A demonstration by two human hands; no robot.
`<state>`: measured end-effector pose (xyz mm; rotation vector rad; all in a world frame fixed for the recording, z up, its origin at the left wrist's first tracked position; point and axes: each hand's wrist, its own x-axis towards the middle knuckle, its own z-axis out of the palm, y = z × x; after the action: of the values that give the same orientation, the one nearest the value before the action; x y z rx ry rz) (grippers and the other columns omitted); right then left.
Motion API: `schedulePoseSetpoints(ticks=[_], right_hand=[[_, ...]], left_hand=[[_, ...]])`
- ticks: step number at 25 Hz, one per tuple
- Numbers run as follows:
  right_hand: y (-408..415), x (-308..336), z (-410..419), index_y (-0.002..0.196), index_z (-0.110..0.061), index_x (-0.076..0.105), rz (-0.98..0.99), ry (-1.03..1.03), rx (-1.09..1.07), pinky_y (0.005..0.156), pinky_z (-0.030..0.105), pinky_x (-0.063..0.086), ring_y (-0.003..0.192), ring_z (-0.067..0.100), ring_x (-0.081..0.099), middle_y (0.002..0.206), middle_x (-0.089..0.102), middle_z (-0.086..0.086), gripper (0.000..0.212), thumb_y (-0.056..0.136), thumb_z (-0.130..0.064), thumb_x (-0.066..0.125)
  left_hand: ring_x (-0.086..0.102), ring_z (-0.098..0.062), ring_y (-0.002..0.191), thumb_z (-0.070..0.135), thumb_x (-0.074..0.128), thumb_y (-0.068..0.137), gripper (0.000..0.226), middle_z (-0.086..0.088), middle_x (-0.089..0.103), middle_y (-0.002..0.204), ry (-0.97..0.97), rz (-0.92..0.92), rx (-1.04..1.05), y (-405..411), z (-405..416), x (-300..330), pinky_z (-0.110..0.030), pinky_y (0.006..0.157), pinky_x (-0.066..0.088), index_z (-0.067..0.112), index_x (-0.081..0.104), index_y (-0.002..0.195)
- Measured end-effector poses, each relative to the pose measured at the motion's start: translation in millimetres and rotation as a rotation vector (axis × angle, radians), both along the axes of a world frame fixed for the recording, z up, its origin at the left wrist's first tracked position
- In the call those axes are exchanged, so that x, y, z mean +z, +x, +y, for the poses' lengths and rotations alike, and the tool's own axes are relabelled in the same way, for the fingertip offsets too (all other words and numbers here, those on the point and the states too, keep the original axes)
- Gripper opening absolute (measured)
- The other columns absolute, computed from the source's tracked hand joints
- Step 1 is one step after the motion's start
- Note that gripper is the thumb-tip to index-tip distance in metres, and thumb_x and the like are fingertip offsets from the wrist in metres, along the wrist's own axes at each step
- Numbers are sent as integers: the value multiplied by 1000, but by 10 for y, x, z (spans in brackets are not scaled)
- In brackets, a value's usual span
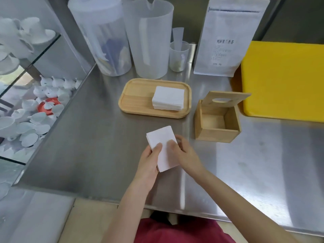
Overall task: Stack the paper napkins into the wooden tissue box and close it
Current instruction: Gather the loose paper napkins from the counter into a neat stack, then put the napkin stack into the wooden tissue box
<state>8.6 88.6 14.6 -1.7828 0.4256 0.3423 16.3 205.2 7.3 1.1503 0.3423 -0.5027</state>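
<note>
Both grips, left hand [150, 156] and right hand [184, 152], grasped a napkin stack [162, 148] above the counter [87, 146] near its front edge; the wooden tissue box [217, 127] stood open.

left hand [149, 160]: bare, no rings or watch | right hand [185, 155]: bare, same | forearms: no sleeves in view | garment [177, 232]: dark red/maroon fabric at bottom edge

White napkins [162, 146], yellow board [284, 81].
</note>
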Motion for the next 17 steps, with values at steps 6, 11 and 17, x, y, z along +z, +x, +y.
schedulePoseSetpoints(ticks=[6,11,17], right_hand=[[-184,59,-617,102,-12,57,32,-15,-9,96,49,50,101,30,63,102,66,12,18,86,-18,60],[-65,306,-1151,108,-10,54,-54,-43,-93,87,37,52,92,24,59,103,61,15,24,86,-14,63],[145,311,-1505,93,-14,44,-156,-357,-172,60,23,44,70,14,51,77,53,-3,24,84,-22,65]], left_hand=[[64,-20,94,14,50,93,16,-6,66,102,-2,-73,22,89,-303,110,-31,80,52,11,57,107],[63,-14,84,18,58,89,15,2,69,92,318,-152,-163,248,-482,198,-30,82,50,15,63,103],[60,-19,89,21,59,88,15,-5,65,99,589,-296,-224,491,-919,234,-30,80,50,14,62,101]])
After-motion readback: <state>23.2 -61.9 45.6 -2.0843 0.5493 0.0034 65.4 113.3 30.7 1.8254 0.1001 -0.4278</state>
